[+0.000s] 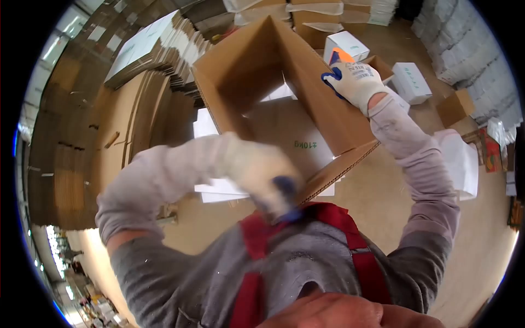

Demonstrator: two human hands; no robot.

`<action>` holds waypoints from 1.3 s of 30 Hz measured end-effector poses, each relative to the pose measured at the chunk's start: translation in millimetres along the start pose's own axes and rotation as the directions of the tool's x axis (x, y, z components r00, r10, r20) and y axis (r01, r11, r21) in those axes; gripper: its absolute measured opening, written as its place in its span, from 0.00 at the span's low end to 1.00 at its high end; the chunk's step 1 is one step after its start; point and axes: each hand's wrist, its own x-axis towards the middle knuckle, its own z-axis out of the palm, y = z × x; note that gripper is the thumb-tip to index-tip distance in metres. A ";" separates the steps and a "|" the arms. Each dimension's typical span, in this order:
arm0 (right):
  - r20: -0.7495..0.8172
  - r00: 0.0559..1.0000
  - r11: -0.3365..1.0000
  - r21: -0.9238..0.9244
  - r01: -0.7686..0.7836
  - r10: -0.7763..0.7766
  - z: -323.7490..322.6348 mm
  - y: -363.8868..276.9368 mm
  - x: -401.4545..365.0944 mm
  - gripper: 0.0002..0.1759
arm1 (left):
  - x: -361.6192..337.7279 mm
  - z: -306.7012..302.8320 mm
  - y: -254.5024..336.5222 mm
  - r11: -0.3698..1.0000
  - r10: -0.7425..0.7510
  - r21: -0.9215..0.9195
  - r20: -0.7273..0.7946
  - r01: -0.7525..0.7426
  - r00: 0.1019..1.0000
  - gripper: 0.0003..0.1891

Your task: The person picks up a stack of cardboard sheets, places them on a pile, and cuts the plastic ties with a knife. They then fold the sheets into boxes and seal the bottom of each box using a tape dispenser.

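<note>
A tall brown cardboard box (328,109) stands open in front of me, its upper edges towards me. Down inside, a pale surface (284,123) carries green "±10kg" print, with light showing at the corners. My right hand (358,82), in a white glove with blue fingertips, is closed at the box's right wall. A small orange object (342,56) sticks out of that hand, its kind mostly hidden. My left hand (268,175), gloved alike, is smeared by motion over the near edge of the box, close to my chest; its fingers are blurred.
White flat cartons (219,188) lie under and beside the box. On the left are stacked flattened cartons (145,46) and brown cardboard sheets (117,120). White boxes (411,82) stand on the floor behind right, near wrapped white stacks (470,49). A white bag (460,164) sits right.
</note>
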 end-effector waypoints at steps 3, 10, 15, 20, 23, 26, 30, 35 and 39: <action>0.006 0.999 0.998 0.046 0.050 -0.050 0.9 -2.7 7.1 0.24 | 43.8 13.1 34.3 0.974 -0.140 0.136 -0.271 0.182 0.952 0.27; -0.110 0.991 0.993 0.076 0.086 -0.077 16.6 0.2 1.5 0.21 | 97.7 -47.6 -77.7 0.840 -0.542 0.060 0.070 0.539 0.838 0.23; -0.159 0.987 0.994 0.098 0.049 -0.033 16.1 4.2 -8.2 0.19 | 106.7 -61.3 -73.8 0.593 -0.332 0.672 -0.299 0.444 0.895 0.26; -0.125 0.992 0.983 0.183 0.006 0.018 18.6 5.6 -4.2 0.19 | -14.3 -153.2 -105.6 0.653 -0.011 0.179 -0.969 0.736 0.245 0.26; -0.347 0.937 0.994 0.082 0.075 -0.042 32.7 -9.8 -9.9 0.20 | -8.3 -112.3 -114.7 0.738 -0.091 0.327 -0.818 0.590 0.567 0.24; -0.248 0.932 0.932 -0.311 0.183 -0.266 63.9 -78.8 -39.5 0.18 | -32.2 -93.5 -91.3 0.761 -0.489 0.172 -0.483 0.626 0.726 0.17; -0.435 0.840 0.945 -0.191 0.265 -0.324 111.6 -53.2 -42.6 0.17 | -60.7 -92.8 -161.3 0.463 0.308 0.002 -0.938 0.887 -0.159 0.25; -0.453 0.852 0.959 -0.023 0.282 -0.262 84.4 -41.5 -41.2 0.20 | 61.6 -147.3 -188.4 0.844 -0.141 -0.104 -0.990 0.526 0.030 0.29; -0.475 0.871 0.648 0.624 0.437 -0.130 61.6 -36.6 -54.3 0.19 | 72.8 -165.3 -204.8 0.854 -0.207 -0.131 -0.973 0.504 0.098 0.26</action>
